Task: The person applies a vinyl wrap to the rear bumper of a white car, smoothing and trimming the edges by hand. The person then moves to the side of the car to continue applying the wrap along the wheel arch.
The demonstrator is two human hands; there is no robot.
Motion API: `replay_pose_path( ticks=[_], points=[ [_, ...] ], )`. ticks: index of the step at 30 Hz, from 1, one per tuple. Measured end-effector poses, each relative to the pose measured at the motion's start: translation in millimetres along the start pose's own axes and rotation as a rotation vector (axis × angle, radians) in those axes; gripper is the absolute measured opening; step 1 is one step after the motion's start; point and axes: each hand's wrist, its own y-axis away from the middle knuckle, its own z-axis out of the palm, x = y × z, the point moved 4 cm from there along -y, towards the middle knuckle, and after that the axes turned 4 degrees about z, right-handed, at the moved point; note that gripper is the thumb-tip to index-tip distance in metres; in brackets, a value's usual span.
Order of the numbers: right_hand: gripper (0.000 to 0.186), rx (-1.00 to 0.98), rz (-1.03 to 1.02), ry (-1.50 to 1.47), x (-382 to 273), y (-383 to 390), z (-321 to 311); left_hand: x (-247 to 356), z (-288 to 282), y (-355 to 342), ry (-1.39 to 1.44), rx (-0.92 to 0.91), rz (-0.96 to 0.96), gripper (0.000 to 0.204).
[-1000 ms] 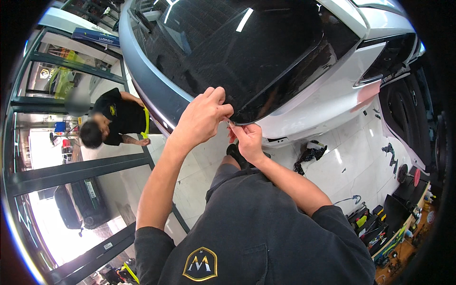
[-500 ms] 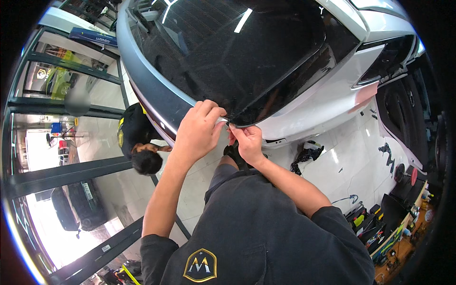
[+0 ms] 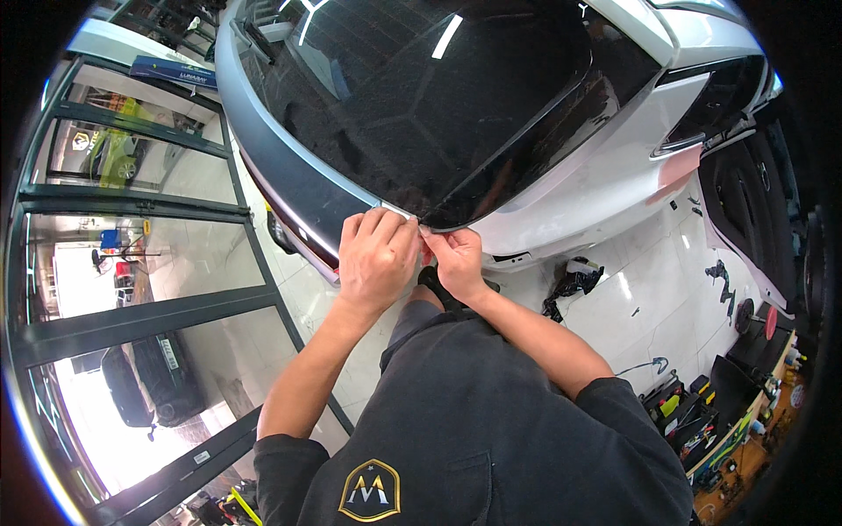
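Observation:
My left hand point(image 3: 377, 259) has curled fingers at the lower rim of the car's blue-grey panel point(image 3: 311, 180), beside a thin pale strip point(image 3: 396, 210); its fingertips are mostly hidden. Close on its right, my right hand point(image 3: 454, 261) pinches at the corner where that panel meets the dark window point(image 3: 456, 105). What either hand grips is too small or hidden to make out. White bodywork point(image 3: 561, 210) curves away to the right of my hands.
Glass partitions with dark frames point(image 3: 140, 311) line the left. Crumpled black plastic point(image 3: 574, 285) lies on the tiled floor point(image 3: 649, 263). A dark removed panel point(image 3: 745, 202) stands at right. Tools in black trays point(image 3: 675, 412) and a wooden bench point(image 3: 750, 456) are at lower right.
My left hand has come lower, its fingers more curled. My right hand stays at the corner. The co-worker bent down at the left and is no longer visible.

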Motion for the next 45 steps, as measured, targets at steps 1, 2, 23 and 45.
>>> replay_pose_path(
  ticks=[1, 2, 23, 45],
  points=[
    [0.013, 0.005, 0.008, 0.003, 1.1, -0.7, -0.5, 0.3, 1.5, 0.9, 0.0, 0.007, -0.008, 0.022],
    [0.013, 0.011, 0.015, 0.006, 2.1, -0.9, -0.9, -0.4, 2.8, 1.6, 0.0, 0.013, -0.016, 0.021],
    [0.013, 0.02, 0.021, -0.066, -1.9, 0.8, 3.1, -31.5, 7.5, -17.0, 0.254, -0.233, 0.211, 0.02],
    [0.015, 0.025, 0.006, -0.072, 0.7, 1.4, 3.2, -35.5, 9.3, -36.6, 0.187, -0.41, 0.448, 0.029]
  ],
)
